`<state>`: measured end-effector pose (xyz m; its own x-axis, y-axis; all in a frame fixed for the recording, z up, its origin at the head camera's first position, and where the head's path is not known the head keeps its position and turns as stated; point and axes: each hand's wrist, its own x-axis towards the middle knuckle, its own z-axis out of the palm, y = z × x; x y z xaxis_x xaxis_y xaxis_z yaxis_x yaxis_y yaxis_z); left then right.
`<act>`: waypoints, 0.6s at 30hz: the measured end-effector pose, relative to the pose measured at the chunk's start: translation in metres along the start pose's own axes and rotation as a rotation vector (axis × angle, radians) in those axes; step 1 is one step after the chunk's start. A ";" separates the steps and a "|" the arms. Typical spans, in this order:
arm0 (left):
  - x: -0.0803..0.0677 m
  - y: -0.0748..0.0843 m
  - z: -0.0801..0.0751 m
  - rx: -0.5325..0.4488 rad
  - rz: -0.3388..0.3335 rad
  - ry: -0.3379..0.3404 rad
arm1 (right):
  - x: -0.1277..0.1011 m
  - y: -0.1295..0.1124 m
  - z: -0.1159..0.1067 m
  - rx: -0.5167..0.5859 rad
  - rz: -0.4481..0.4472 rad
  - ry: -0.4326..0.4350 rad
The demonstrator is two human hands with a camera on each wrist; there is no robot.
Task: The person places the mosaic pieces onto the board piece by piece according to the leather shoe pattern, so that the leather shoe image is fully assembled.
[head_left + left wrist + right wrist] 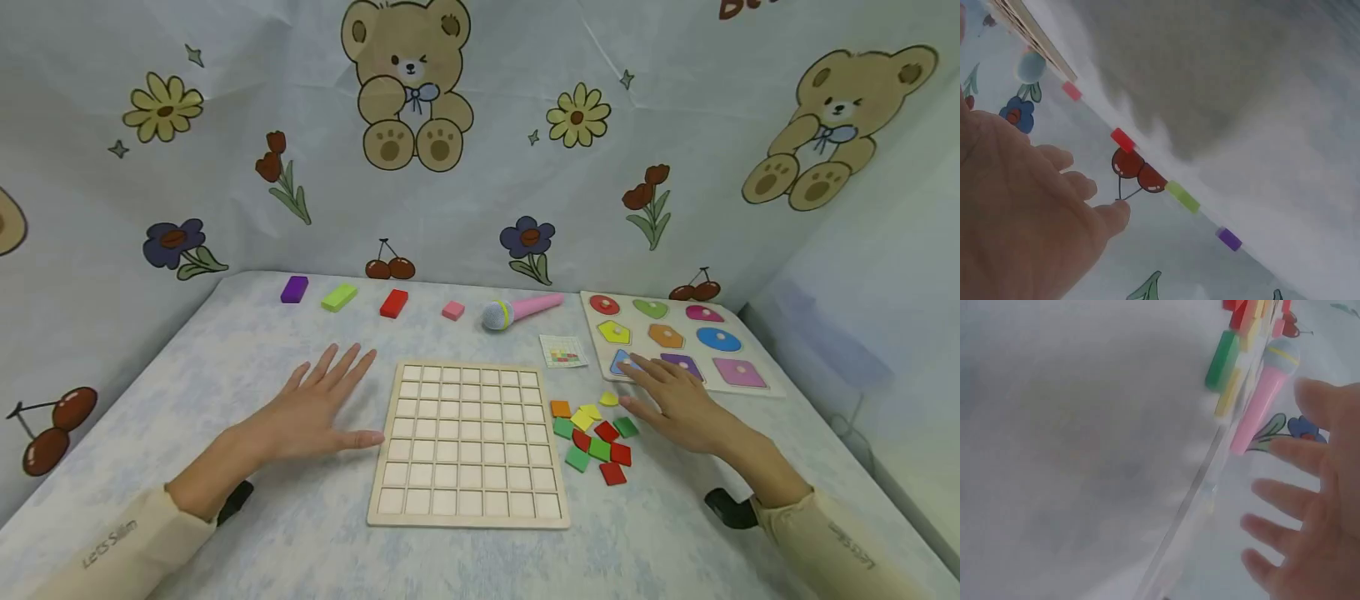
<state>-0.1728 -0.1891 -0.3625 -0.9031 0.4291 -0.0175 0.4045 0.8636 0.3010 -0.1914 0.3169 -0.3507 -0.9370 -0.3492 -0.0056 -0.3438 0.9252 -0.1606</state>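
A wooden grid board with rows of square cells lies in the middle of the table. My left hand is to its left, fingers spread and holding nothing, the thumb close by the board's left edge. On the other side, my right hand also has its fingers extended and holds nothing. Its fingertips overlap the lower edge of the shape puzzle board in the head view. Between that hand and the grid lies a loose group of small tiles in red, green, yellow and orange.
Along the back stand a purple block, a lime green block, a red block and a small pink block. A pink toy microphone lies beside them. Below it is a small printed card. A patterned cloth hangs behind.
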 end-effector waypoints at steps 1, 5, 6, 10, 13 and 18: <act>0.001 0.002 0.002 -0.021 0.019 -0.016 | 0.003 -0.002 0.001 0.012 -0.019 -0.008; 0.005 0.008 0.009 -0.071 0.080 -0.092 | 0.014 -0.011 0.004 0.063 -0.087 -0.070; 0.006 0.010 0.009 -0.084 0.087 -0.116 | 0.017 -0.012 0.005 0.075 -0.101 -0.085; 0.010 0.017 0.004 -0.135 0.073 -0.228 | 0.025 -0.015 0.006 0.067 -0.142 -0.099; 0.012 0.022 0.000 -0.152 0.044 -0.303 | 0.031 -0.015 0.006 0.071 -0.131 -0.087; 0.014 0.026 -0.002 -0.133 0.035 -0.338 | 0.039 -0.016 0.004 0.120 -0.038 -0.099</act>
<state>-0.1754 -0.1611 -0.3526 -0.7812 0.5405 -0.3124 0.3921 0.8142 0.4283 -0.2220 0.2879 -0.3523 -0.9111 -0.4016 -0.0932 -0.3633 0.8890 -0.2788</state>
